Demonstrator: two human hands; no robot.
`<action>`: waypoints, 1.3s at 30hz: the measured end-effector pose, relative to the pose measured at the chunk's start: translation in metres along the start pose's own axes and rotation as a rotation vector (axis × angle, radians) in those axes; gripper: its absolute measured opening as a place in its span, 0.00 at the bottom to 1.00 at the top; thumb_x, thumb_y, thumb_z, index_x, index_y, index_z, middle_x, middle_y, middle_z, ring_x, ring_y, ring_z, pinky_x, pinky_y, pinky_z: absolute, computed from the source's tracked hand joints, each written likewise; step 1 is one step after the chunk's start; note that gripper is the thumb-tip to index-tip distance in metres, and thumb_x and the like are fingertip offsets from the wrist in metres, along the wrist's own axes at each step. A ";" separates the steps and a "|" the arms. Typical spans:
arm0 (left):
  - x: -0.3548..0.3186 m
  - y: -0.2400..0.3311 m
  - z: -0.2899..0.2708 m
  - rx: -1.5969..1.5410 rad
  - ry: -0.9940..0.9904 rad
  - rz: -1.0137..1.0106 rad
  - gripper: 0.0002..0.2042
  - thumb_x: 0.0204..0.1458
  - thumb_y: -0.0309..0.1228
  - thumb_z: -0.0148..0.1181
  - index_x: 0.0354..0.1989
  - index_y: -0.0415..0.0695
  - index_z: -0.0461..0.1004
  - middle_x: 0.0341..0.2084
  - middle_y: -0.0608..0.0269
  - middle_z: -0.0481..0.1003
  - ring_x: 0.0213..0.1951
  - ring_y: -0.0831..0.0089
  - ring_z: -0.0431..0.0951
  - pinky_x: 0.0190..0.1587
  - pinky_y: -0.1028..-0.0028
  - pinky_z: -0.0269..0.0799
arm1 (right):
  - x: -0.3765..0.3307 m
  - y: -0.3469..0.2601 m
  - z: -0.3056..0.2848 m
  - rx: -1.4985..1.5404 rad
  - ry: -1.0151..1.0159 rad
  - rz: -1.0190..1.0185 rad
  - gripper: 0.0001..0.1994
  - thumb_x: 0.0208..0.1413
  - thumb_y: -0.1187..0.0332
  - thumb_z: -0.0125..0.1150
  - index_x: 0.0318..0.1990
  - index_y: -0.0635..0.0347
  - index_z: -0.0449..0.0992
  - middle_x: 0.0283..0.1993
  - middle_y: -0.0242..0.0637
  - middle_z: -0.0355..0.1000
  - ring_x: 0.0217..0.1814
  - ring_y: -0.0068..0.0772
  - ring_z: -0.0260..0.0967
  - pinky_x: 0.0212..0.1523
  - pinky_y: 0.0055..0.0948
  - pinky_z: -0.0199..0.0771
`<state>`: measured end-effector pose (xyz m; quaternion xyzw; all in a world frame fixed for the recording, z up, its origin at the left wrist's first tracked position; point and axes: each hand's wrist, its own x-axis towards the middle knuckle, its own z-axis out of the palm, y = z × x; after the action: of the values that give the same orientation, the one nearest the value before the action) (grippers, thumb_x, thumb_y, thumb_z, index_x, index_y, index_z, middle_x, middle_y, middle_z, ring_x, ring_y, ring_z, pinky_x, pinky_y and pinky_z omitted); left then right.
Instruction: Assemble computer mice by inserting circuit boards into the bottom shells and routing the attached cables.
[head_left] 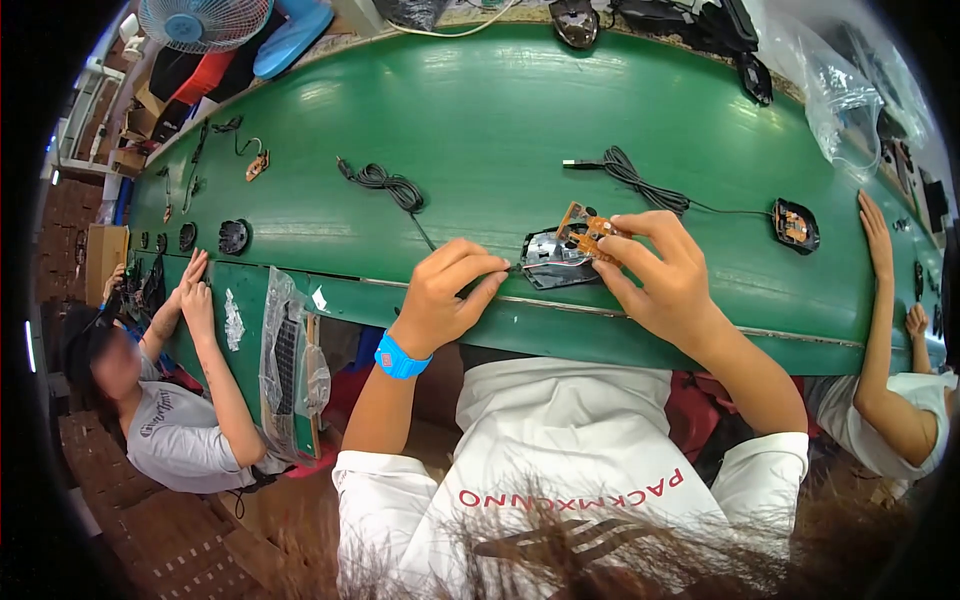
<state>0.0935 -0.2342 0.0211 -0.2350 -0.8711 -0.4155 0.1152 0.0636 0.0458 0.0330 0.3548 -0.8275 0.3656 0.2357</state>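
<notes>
In front of me a black mouse shell (548,272) lies on the green work surface with its inside facing up. My right hand (668,275) pinches a brown circuit board (583,236) between thumb and fingers, tilted above the shell's right part. Thin wires cross the shell below the board. My left hand (445,295), with a blue watch on its wrist, is closed in a pinch at the shell's left end, on the black mouse cable (405,193). Behind that hand the cable runs to a coiled bundle; the fingertips hide part of it.
A second opened mouse (795,225) with its cable (640,178) lies to the right. More shells (233,236) and small boards (258,165) sit at the left. People work on both sides, their hands on the surface. A mouse cover (575,22) and plastic bags (830,90) line the far edge.
</notes>
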 end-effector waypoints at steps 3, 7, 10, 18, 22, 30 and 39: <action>0.002 -0.005 0.006 0.071 0.032 0.080 0.06 0.49 0.21 0.69 0.34 0.42 0.81 0.29 0.60 0.77 0.33 0.61 0.79 0.33 0.67 0.76 | -0.008 -0.002 0.001 -0.076 -0.025 -0.049 0.16 0.41 0.77 0.77 0.39 0.60 0.80 0.46 0.43 0.76 0.39 0.42 0.75 0.37 0.37 0.77; 0.004 -0.004 0.011 0.148 0.022 0.068 0.05 0.47 0.21 0.69 0.32 0.42 0.80 0.29 0.62 0.77 0.32 0.62 0.79 0.33 0.66 0.76 | -0.015 -0.004 0.003 -0.100 -0.026 -0.060 0.16 0.39 0.76 0.77 0.38 0.59 0.80 0.45 0.42 0.75 0.38 0.41 0.74 0.35 0.36 0.75; 0.008 -0.002 0.015 0.210 0.009 0.100 0.06 0.46 0.21 0.69 0.31 0.42 0.80 0.28 0.63 0.77 0.31 0.63 0.79 0.31 0.66 0.75 | -0.015 -0.004 0.004 -0.089 -0.028 -0.056 0.17 0.39 0.76 0.78 0.39 0.58 0.80 0.44 0.41 0.76 0.37 0.41 0.74 0.34 0.36 0.74; 0.019 0.004 0.016 0.363 -0.077 0.174 0.05 0.43 0.24 0.69 0.27 0.45 0.78 0.24 0.66 0.72 0.28 0.65 0.75 0.28 0.66 0.73 | -0.013 -0.002 0.004 -0.108 -0.012 -0.054 0.17 0.38 0.76 0.77 0.39 0.58 0.80 0.43 0.40 0.76 0.36 0.40 0.74 0.32 0.36 0.74; 0.024 0.007 0.014 0.386 -0.161 0.164 0.07 0.41 0.21 0.70 0.27 0.43 0.78 0.25 0.64 0.74 0.29 0.63 0.76 0.29 0.64 0.73 | -0.002 -0.013 0.005 -0.131 -0.007 -0.087 0.16 0.39 0.75 0.77 0.39 0.57 0.80 0.43 0.39 0.76 0.35 0.39 0.74 0.32 0.36 0.74; 0.022 0.004 0.017 0.340 -0.104 0.154 0.05 0.43 0.24 0.69 0.26 0.45 0.78 0.24 0.66 0.72 0.30 0.66 0.76 0.29 0.66 0.74 | -0.019 -0.030 -0.008 -0.129 -0.192 0.049 0.13 0.42 0.75 0.75 0.38 0.57 0.80 0.43 0.36 0.76 0.38 0.39 0.73 0.35 0.35 0.74; 0.007 0.013 0.026 0.244 0.034 0.064 0.10 0.45 0.22 0.69 0.38 0.43 0.80 0.35 0.59 0.75 0.39 0.58 0.76 0.41 0.63 0.76 | -0.007 0.001 -0.002 -0.220 -0.150 0.034 0.14 0.44 0.77 0.73 0.40 0.59 0.80 0.45 0.38 0.76 0.44 0.43 0.73 0.39 0.38 0.77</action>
<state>0.0935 -0.2044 0.0159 -0.2400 -0.9052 -0.3064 0.1707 0.0674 0.0510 0.0291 0.3390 -0.8839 0.2491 0.2043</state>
